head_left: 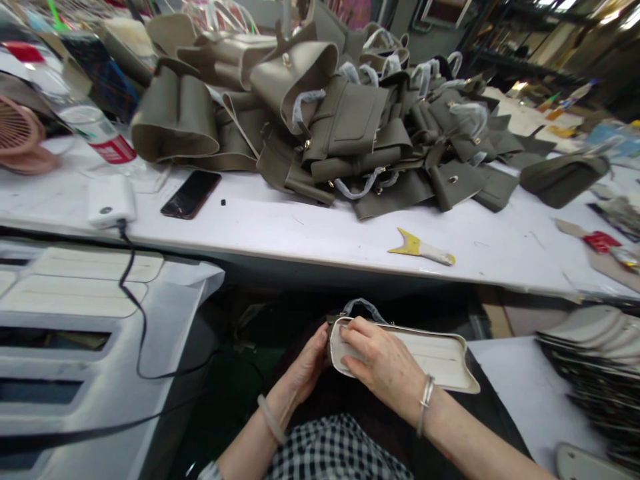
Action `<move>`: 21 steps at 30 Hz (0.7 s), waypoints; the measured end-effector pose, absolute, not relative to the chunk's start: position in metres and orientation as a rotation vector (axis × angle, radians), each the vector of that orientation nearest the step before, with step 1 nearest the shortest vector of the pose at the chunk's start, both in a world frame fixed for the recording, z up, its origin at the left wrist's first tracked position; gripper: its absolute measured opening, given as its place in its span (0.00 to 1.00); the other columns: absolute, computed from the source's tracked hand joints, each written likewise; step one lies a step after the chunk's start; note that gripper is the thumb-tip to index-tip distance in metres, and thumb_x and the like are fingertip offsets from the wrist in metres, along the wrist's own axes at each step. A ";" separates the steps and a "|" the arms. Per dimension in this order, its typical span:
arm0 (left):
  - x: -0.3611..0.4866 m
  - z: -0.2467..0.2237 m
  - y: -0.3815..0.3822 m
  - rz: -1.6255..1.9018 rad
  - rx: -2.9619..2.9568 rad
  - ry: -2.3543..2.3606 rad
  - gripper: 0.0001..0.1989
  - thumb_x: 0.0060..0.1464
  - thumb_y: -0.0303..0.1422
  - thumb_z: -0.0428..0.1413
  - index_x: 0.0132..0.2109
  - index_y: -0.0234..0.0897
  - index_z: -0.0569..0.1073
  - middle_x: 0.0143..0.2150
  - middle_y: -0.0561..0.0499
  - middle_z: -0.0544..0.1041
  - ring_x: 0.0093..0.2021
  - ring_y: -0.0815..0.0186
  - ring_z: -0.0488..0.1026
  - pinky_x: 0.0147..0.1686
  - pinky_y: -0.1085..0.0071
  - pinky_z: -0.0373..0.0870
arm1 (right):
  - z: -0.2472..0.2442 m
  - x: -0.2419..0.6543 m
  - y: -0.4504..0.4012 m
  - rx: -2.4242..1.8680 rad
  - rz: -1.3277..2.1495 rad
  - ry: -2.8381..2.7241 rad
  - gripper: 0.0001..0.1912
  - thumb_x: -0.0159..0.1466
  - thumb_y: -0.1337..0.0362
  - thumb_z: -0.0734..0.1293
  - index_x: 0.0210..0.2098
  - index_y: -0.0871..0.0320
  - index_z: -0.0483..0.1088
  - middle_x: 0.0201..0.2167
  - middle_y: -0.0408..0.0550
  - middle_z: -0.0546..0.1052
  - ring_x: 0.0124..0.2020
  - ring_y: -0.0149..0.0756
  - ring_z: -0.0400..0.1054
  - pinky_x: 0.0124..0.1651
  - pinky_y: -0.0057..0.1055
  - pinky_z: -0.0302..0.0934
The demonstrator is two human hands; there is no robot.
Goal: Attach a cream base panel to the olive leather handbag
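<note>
Over my lap I hold a handbag piece (pixel 445 357), its pale cream inner side facing up and its edge dark. A handle (pixel 365 307) wrapped in clear plastic sticks out on its far side. My left hand (pixel 311 363) grips the left end, fingers bent around the edge and partly hidden behind it. The fingers of my right hand (pixel 380 360) are curled over the cream side near that same end, thumb pressed against it. Beyond, on the white table, lies a yellow forked tool (pixel 420 247) with a wrapped grip.
Grey-green handbags (pixel 345 120) are heaped along the white table (pixel 280 230). A phone (pixel 191 194), a white power bank (pixel 111 202) with a black cable, a bottle (pixel 103 133) and a pink fan (pixel 20 133) stand left. Cream panels (pixel 75 297) lie lower left; stacked pieces (pixel 595 373) sit right.
</note>
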State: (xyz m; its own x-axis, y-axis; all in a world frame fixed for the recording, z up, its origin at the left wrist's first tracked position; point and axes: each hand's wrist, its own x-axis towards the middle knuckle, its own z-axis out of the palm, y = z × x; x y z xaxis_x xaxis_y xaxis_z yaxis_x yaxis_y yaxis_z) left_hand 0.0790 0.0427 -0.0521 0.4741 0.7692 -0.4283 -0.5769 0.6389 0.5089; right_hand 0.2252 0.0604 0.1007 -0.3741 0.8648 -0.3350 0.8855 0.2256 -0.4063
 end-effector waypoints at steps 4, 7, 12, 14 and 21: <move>0.075 -0.046 0.044 0.802 0.370 0.681 0.26 0.57 0.50 0.58 0.57 0.41 0.73 0.58 0.45 0.74 0.60 0.52 0.66 0.56 0.61 0.63 | 0.097 0.227 0.058 1.754 -0.845 2.456 0.09 0.63 0.71 0.66 0.43 0.58 0.71 0.46 0.47 0.72 0.45 0.38 0.69 0.47 0.32 0.64; 0.073 -0.040 0.046 0.782 0.434 0.664 0.26 0.57 0.49 0.57 0.58 0.41 0.72 0.59 0.44 0.74 0.59 0.52 0.67 0.55 0.60 0.64 | 0.095 0.228 0.057 1.757 -0.841 2.475 0.10 0.62 0.71 0.67 0.44 0.58 0.70 0.47 0.47 0.72 0.45 0.37 0.69 0.47 0.31 0.64; 0.068 -0.029 0.048 0.744 0.480 0.721 0.28 0.59 0.46 0.57 0.62 0.39 0.69 0.63 0.41 0.70 0.62 0.49 0.65 0.56 0.57 0.65 | 0.096 0.227 0.055 1.796 -0.851 2.459 0.12 0.62 0.73 0.65 0.45 0.57 0.70 0.46 0.48 0.73 0.46 0.39 0.69 0.48 0.33 0.65; 0.067 -0.024 0.049 0.721 0.473 0.750 0.30 0.57 0.46 0.58 0.63 0.39 0.67 0.64 0.40 0.68 0.62 0.48 0.65 0.54 0.57 0.66 | 0.093 0.227 0.055 1.831 -0.850 2.464 0.15 0.62 0.73 0.65 0.47 0.56 0.69 0.47 0.47 0.73 0.46 0.40 0.70 0.48 0.35 0.66; 0.073 -0.016 0.044 0.728 0.418 0.946 0.39 0.46 0.48 0.65 0.63 0.41 0.67 0.60 0.40 0.73 0.58 0.43 0.69 0.49 0.50 0.72 | 0.067 0.245 0.044 1.876 -0.837 2.630 0.23 0.59 0.70 0.65 0.52 0.47 0.67 0.49 0.47 0.75 0.48 0.42 0.73 0.48 0.38 0.72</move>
